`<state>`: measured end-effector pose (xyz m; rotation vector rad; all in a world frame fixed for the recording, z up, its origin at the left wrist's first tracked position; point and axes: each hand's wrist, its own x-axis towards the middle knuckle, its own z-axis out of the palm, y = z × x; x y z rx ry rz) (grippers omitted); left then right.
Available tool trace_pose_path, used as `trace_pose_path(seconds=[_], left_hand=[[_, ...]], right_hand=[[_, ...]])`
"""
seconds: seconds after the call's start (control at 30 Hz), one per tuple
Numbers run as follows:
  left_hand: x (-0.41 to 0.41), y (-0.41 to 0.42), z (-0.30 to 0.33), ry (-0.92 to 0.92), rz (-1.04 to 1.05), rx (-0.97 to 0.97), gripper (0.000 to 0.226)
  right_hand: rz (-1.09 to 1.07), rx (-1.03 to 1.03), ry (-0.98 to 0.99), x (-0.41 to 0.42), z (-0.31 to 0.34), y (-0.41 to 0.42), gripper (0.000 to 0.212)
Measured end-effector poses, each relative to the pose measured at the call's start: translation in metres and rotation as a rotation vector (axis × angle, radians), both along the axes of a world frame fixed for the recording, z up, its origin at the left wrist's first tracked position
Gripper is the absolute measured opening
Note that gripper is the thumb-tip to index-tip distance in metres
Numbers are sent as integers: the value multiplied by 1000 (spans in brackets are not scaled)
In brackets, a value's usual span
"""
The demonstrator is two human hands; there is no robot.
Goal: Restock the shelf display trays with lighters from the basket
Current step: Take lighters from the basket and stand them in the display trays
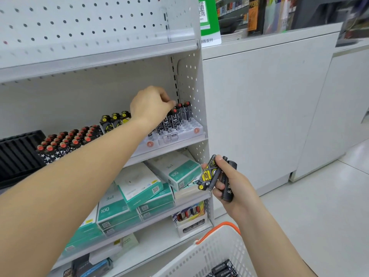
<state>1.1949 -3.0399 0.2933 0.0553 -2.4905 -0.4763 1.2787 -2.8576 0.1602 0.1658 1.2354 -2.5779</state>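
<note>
Left hand (151,104) pinches an upright lighter (173,118) over the white tray (185,129) at the shelf's (169,145) right end. Right hand (229,180), nearer the basket (215,248) below, grips spare lighters (211,174).

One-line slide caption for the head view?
Left hand seats a lighter in the white tray; right hand holds spare lighters.
</note>
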Motion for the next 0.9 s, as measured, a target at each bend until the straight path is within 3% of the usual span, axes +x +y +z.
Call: trace_pose_path(seconds=[0.13,0.3,0.4,0.6,0.73,0.9], left_hand=[[-3,6,9,-52,21,-154,15],[-8,0,20,-154,-8,-130,18],[-8,2,21,-139,-18,-216,16],[-11,-4,22,-235,-82,-56,18],[-11,2,19,-152,-1,-171,22],[-12,5,23,-243,-96,-163,10]], right_hand=[[25,8,-7,1,1,-5,31],[32,8,4,2,3,-9,32],[25,-7,-7,1,3,-12,31],[47,-1,-4,3,5,-17,31],[47,-7,-2,4,4,-18,30],[45,-10,-7,5,5,-18,30]])
